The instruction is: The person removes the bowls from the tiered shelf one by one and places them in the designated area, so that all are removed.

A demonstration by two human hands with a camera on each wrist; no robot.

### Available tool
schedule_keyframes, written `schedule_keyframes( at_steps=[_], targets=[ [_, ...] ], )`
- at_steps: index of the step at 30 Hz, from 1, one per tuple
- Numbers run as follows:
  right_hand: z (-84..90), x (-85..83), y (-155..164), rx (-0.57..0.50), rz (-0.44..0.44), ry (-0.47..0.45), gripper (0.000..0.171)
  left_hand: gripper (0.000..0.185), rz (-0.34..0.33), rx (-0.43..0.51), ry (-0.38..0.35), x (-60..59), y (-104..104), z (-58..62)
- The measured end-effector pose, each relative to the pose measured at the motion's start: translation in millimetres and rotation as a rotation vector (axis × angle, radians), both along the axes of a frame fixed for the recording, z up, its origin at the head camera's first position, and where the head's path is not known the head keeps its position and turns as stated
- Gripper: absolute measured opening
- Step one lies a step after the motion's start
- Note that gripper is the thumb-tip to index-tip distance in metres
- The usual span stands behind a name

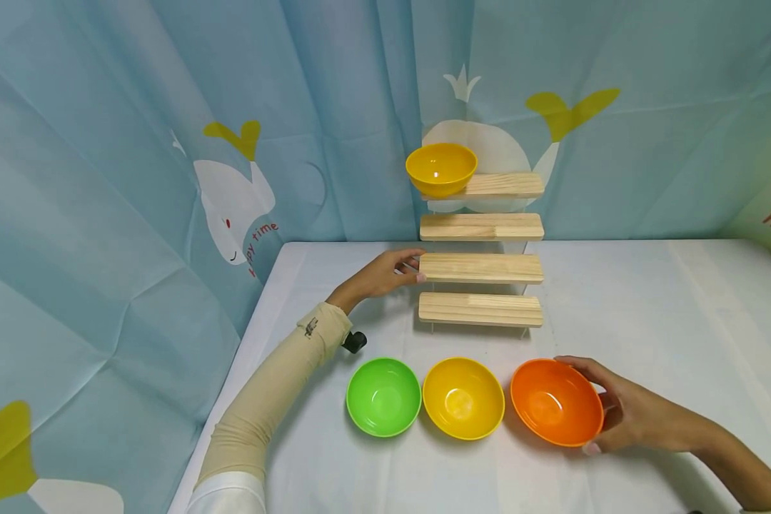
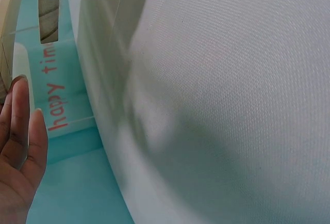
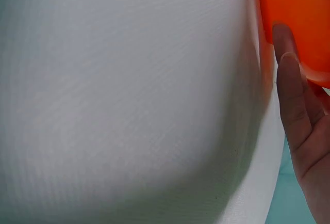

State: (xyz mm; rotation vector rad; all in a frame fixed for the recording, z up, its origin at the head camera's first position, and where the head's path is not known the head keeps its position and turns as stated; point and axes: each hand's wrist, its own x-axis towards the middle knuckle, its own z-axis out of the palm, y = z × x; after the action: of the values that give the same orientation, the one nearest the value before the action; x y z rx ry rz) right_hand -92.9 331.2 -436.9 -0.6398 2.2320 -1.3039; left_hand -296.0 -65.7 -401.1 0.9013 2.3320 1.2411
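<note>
My right hand [image 1: 617, 410] grips the right rim of an orange bowl [image 1: 552, 403] at the table's front, fingers over the far edge and thumb at the near edge. The right wrist view shows its fingers [image 3: 296, 110] lying against the orange bowl [image 3: 299, 17]. My left hand [image 1: 401, 268] reaches to a wooden stepped shelf [image 1: 482, 268] and touches the left end of its third step with straight fingers. In the left wrist view the left hand [image 2: 20, 146] is flat beside the shelf's wood [image 2: 10, 17]. A yellow bowl [image 1: 441, 168] sits on the top step.
A green bowl [image 1: 383, 397] and a second yellow bowl [image 1: 462, 398] stand in a row left of the orange one. The white-covered table [image 1: 649, 321] is bounded by blue whale-print curtains [image 1: 135, 178] at the back and left. Bare cloth lies to the shelf's right.
</note>
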Motion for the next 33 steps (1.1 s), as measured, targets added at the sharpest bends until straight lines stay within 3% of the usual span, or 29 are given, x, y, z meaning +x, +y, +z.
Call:
schedule_keyframes(
  at_steps=[6,16,25,33],
  targets=[
    [2.9,-0.3,3,0.03,0.013,0.014,0.099,0.06,0.022,0.032,0.019,-20.7,1,-30.9],
    [15.1,-12.9,18,-0.066,0.02,0.057,0.091,0.059,0.022,0.008,0.001,-19.8,2,-28.5],
    [38.7,-27.2,22,-0.009,-0.03,0.197,0.091,0.059,0.028,0.018,0.009,-19.0,2,-27.6],
    [55.2,-45.5,16,0.031,-0.068,0.246,0.09,0.061,0.019,0.043,0.025,-20.7,1,-31.6]
  ],
)
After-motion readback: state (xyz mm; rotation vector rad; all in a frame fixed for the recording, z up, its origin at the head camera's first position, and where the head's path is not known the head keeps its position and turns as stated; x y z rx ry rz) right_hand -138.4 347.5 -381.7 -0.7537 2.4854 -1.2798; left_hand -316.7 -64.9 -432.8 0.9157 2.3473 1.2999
